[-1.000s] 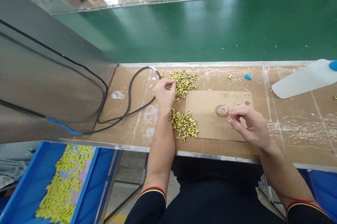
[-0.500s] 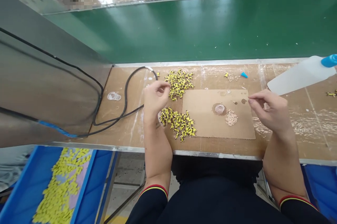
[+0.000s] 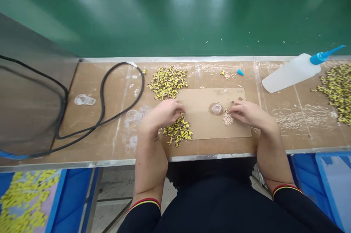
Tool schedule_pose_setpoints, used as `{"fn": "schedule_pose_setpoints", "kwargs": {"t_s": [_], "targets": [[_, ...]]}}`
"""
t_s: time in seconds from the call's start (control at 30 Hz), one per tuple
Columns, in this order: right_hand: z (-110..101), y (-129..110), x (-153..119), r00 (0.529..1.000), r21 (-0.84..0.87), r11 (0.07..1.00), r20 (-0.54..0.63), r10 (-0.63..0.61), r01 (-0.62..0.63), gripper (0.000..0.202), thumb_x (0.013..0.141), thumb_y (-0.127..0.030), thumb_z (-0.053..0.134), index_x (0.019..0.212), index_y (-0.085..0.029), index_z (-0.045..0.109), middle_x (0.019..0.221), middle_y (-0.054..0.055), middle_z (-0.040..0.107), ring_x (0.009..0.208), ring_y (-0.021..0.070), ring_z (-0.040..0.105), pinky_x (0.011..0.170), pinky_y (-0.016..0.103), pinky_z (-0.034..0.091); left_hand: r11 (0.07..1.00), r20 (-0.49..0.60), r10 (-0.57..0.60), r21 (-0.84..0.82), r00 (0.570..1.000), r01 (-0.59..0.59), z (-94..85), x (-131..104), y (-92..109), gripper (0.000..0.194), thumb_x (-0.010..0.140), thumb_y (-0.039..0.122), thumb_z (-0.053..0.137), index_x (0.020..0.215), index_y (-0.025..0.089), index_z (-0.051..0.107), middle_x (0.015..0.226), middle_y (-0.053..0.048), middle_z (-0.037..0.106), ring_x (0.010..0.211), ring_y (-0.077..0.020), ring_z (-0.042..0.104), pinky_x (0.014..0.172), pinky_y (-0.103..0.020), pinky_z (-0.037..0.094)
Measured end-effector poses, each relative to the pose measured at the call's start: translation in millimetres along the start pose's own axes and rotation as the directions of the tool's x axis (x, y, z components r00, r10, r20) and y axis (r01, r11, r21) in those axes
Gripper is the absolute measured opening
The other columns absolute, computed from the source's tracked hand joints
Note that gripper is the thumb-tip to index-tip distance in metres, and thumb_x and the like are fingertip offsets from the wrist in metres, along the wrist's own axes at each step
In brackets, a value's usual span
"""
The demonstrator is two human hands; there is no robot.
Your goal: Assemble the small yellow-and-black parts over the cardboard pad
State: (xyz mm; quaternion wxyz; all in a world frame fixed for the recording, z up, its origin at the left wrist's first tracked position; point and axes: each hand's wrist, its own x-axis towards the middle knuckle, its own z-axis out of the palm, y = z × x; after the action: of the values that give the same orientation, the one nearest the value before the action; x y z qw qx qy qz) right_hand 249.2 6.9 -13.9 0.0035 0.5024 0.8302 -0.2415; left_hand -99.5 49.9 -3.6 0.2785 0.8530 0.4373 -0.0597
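Observation:
My left hand (image 3: pixel 169 111) is at the left edge of a cardboard sheet (image 3: pixel 200 123), its fingers pressed together over the near pile of small yellow-and-dark pieces (image 3: pixel 179 130). What its fingertips hold, if anything, is too small to name. My right hand (image 3: pixel 245 111) is closed at the fingertips beside a heap of tiny pale pieces (image 3: pixel 228 118) on the cardboard; anything between those fingers is hidden. Left of that heap sits a small round clear dish (image 3: pixel 216 109) on a damp-looking patch. Another yellow-and-dark pile (image 3: pixel 168 82) lies beyond my left hand.
A white bottle with a blue nozzle (image 3: pixel 292 73) lies at the right, near a large yellow pile (image 3: pixel 338 90). A black cable (image 3: pixel 102 98) loops at the left by a clear plastic piece (image 3: pixel 85 99). A blue cap (image 3: pixel 240 72) lies behind the cardboard.
The view has shifted right and down. My left hand has come lower, to the near yellow pile. My right hand has moved inward, from the cardboard's right edge to the pale heap.

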Motion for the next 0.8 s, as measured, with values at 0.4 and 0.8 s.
{"fn": "schedule_pose_setpoints", "kwargs": {"t_s": [0.4, 0.8], "targets": [[-3, 0, 0, 1.0, 0.047, 0.999, 0.009, 0.007, -0.007, 0.015, 0.096, -0.018, 0.053, 0.089, -0.021, 0.066, 0.095, 0.007, 0.073, 0.088, 0.0229, 0.067, 0.075, 0.033, 0.046, 0.986, -0.023, 0.066, -0.154, 0.998, -0.069, -0.2, -2, -1, 0.012, 0.085, 0.015, 0.05, 0.08, 0.02, 0.06, 0.074, -0.001, 0.067, 0.069, -0.0161, 0.062, 0.066, -0.026, 0.045], [-10, 3, -5, 1.0, 0.103, 0.995, 0.006, 0.013, -0.014, 0.016, 0.094, -0.014, 0.048, 0.091, -0.02, 0.061, 0.089, 0.007, 0.073, 0.082, 0.0221, 0.066, 0.074, 0.033, 0.045, 0.967, -0.229, 0.094, -0.211, 0.969, -0.144, -7.9, -5, 11, 0.01, 0.086, 0.025, 0.047, 0.082, 0.02, 0.054, 0.069, 0.001, 0.06, 0.06, -0.0128, 0.054, 0.062, -0.025, 0.042]]}}
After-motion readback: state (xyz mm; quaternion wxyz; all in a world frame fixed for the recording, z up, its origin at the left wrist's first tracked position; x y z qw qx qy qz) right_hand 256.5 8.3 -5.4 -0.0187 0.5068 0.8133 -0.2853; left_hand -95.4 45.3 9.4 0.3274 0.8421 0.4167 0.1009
